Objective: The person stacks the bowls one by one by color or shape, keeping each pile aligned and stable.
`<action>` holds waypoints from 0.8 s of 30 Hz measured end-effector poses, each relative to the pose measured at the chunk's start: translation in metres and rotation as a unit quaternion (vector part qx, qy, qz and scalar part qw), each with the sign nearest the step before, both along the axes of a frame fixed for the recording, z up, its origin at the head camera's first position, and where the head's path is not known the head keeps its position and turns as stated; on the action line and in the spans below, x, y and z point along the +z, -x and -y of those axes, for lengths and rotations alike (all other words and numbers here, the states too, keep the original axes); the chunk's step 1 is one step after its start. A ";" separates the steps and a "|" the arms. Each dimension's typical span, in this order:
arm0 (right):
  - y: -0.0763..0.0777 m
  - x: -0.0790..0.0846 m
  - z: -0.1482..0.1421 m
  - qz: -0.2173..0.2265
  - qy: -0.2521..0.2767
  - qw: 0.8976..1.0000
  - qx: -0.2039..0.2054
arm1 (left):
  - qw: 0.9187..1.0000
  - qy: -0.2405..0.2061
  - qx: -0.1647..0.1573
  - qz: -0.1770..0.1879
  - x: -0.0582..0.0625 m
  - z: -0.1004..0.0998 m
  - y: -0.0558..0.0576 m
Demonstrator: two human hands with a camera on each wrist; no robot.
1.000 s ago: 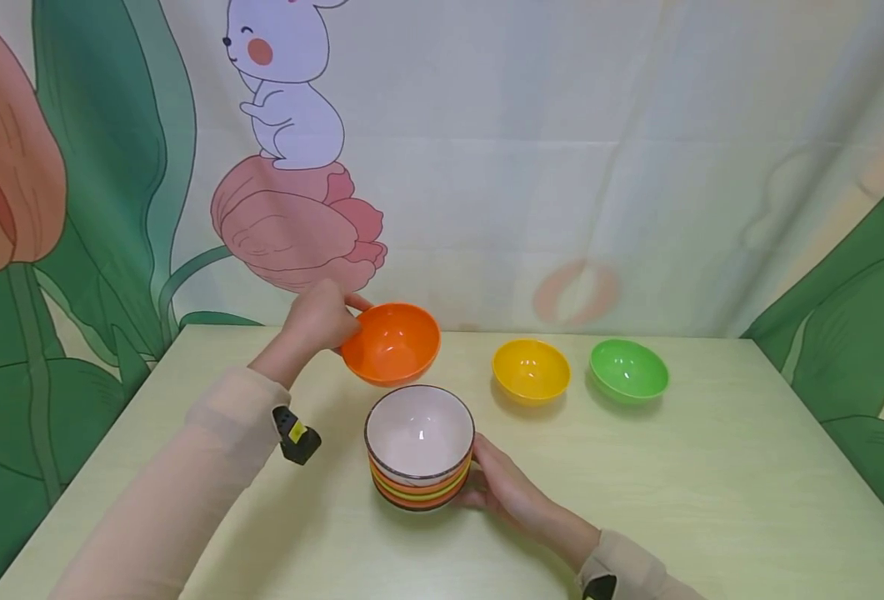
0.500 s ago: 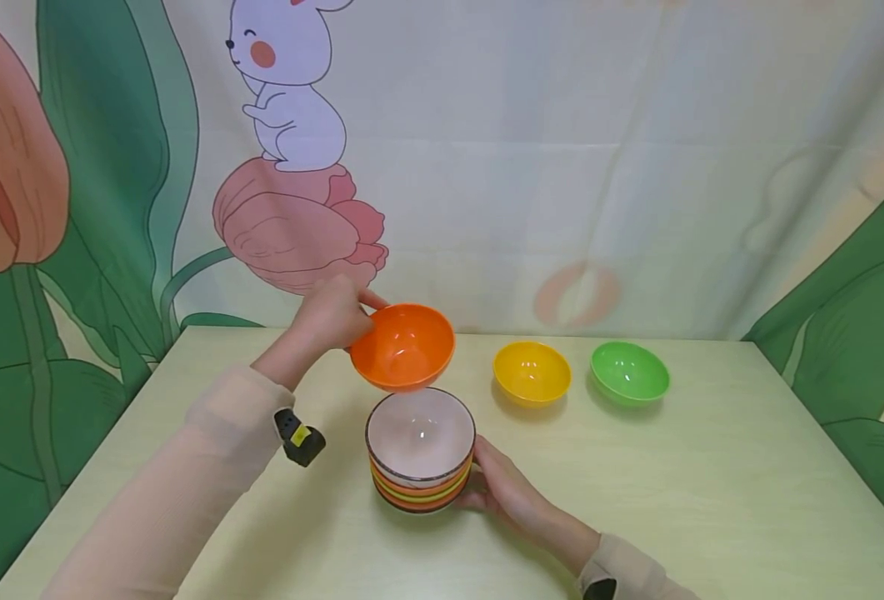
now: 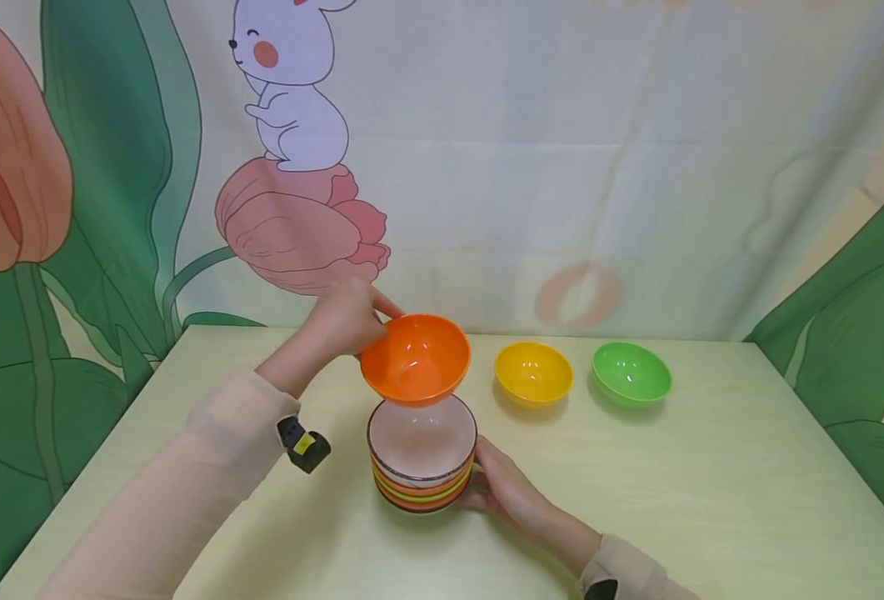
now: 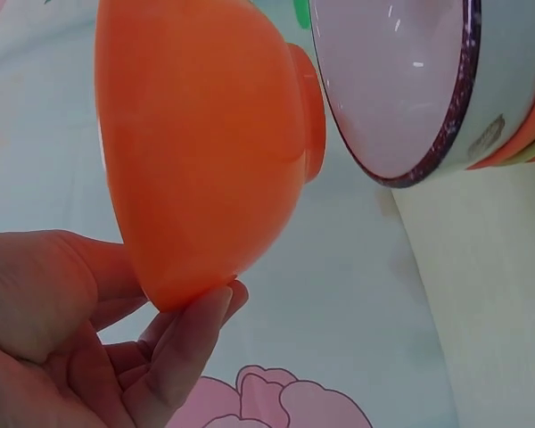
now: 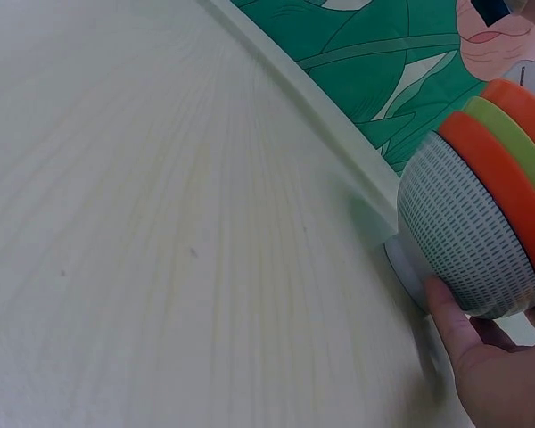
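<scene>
My left hand pinches an orange bowl at its left rim, holding it above the stack. In the left wrist view the thumb and fingers lie at the orange bowl's edge, and its foot faces the white bowl. That white bowl, dark-rimmed, tops a stack of several nested bowls. Beneath it show orange and yellow-green rims, and the lowest is a grey-patterned bowl. My right hand holds the stack from its right side, fingers curved round the bottom bowl near the foot.
To the right of the stack, farther back, a yellow bowl and a green bowl stand side by side on the pale wooden table. Behind the table's far edge hangs a printed curtain.
My left hand has carried the orange bowl right and slightly lower, so it now overlaps the back of the white bowl in the head view. My right hand and the stack stay put.
</scene>
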State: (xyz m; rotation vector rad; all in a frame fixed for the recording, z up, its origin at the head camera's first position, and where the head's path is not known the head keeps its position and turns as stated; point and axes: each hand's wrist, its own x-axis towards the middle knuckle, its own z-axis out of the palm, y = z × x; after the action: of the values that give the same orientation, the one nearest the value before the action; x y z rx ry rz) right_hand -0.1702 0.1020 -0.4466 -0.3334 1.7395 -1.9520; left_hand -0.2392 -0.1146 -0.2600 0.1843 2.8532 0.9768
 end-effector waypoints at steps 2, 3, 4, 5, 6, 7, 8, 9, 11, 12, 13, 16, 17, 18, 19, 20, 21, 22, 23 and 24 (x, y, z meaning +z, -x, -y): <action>0.000 -0.001 0.000 0.001 0.003 1.000 0.000 | 1.000 0.003 -0.007 0.005 0.000 -0.002 -0.002; 0.000 -0.001 0.000 0.002 0.004 1.000 0.001 | 1.000 0.006 -0.010 0.009 0.000 -0.003 -0.003; -0.001 -0.001 0.000 0.003 0.006 1.000 0.002 | 1.000 0.008 -0.013 0.013 0.000 -0.004 -0.004; -0.001 -0.001 0.000 0.003 0.008 1.000 0.003 | 1.000 0.013 -0.017 0.017 0.000 -0.005 -0.005; -0.001 -0.001 0.000 0.003 0.009 1.000 0.004 | 0.999 0.019 -0.019 0.020 0.000 -0.005 -0.006; -0.001 -0.001 -0.001 0.004 0.010 1.000 0.006 | 0.999 0.025 -0.024 0.023 -0.001 -0.006 -0.007; -0.001 -0.001 -0.001 0.004 0.010 1.000 0.006 | 0.999 0.030 -0.027 0.027 -0.001 -0.007 -0.008; 0.000 -0.001 -0.001 0.004 0.011 1.000 0.007 | 0.998 0.034 -0.030 0.031 -0.002 -0.008 -0.009; 0.000 -0.001 -0.001 0.005 0.012 1.000 0.006 | 0.998 0.044 -0.035 0.036 -0.004 -0.010 -0.011; 0.000 -0.001 -0.001 0.005 0.012 1.000 0.007 | 0.998 0.046 -0.037 0.037 -0.004 -0.011 -0.011; 0.000 -0.001 -0.001 0.005 0.012 1.000 0.008 | 0.997 0.049 -0.039 0.038 -0.005 -0.011 -0.012; 0.001 -0.001 -0.001 0.003 0.010 1.000 0.013 | 0.997 0.051 -0.037 0.043 -0.007 -0.014 -0.014; 0.001 -0.001 -0.001 0.001 0.010 1.000 0.016 | 0.997 0.053 -0.037 0.043 -0.008 -0.014 -0.014; 0.001 -0.001 -0.002 0.001 0.009 1.000 0.018 | 0.997 0.055 -0.038 0.045 -0.009 -0.014 -0.015; 0.001 -0.001 -0.002 -0.001 0.010 1.000 0.020 | 0.997 0.057 -0.037 0.046 -0.009 -0.015 -0.016; 0.001 0.000 -0.002 -0.001 0.010 1.000 0.021 | 0.996 0.060 -0.038 0.047 -0.010 -0.015 -0.017; 0.001 0.000 -0.002 -0.001 0.010 1.000 0.021 | 0.996 0.063 -0.039 0.047 -0.010 -0.015 -0.018; 0.001 0.000 -0.002 -0.001 0.011 1.000 0.022 | 0.996 0.065 -0.039 0.045 -0.011 -0.015 -0.018; 0.001 0.000 -0.002 -0.002 0.011 1.000 0.022 | 0.996 0.068 -0.040 0.044 -0.012 -0.015 -0.019; 0.001 0.000 -0.002 -0.001 0.011 1.000 0.022 | 0.996 0.069 -0.041 0.043 -0.012 -0.015 -0.020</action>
State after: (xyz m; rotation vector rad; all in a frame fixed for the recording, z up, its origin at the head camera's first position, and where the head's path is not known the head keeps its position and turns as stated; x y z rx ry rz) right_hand -0.1712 0.1044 -0.4467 -0.3778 1.6986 -1.9413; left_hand -0.2196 -0.0996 -0.2722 0.2371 2.7964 0.7507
